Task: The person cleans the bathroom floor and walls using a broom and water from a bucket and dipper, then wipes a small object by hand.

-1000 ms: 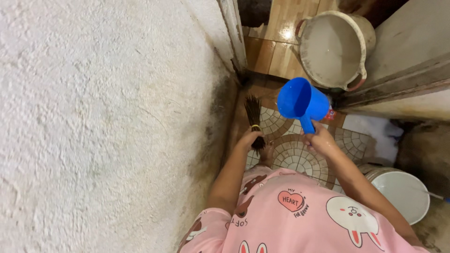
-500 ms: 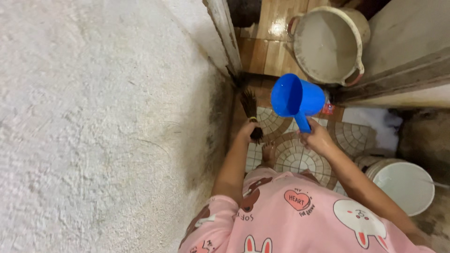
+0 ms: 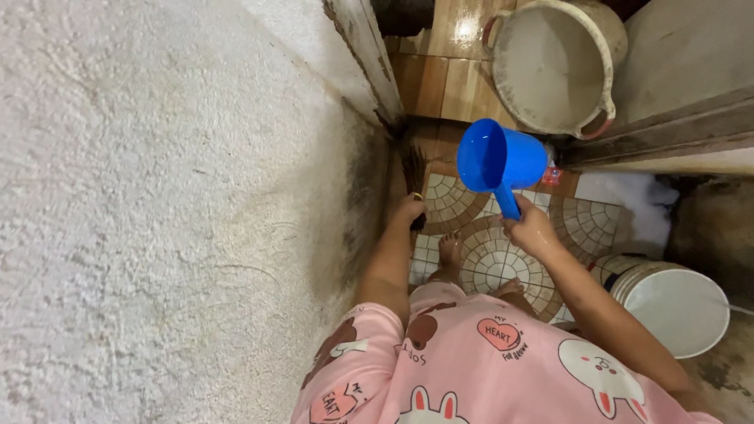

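The blue dipper (image 3: 499, 159) has shifted slightly left and lower since the earlier frame, and the view has drifted with it. The right hand (image 3: 532, 229) grips the dipper's handle, holding it raised above the patterned tile floor (image 3: 585, 224) with its open mouth turned left. The left hand (image 3: 407, 210) is clenched around a dark brush (image 3: 413, 169), bristles pointing away, just beside the rough wall (image 3: 173, 204). A large pot (image 3: 550, 67) sits far right; a white bucket (image 3: 675, 302) stands near right.
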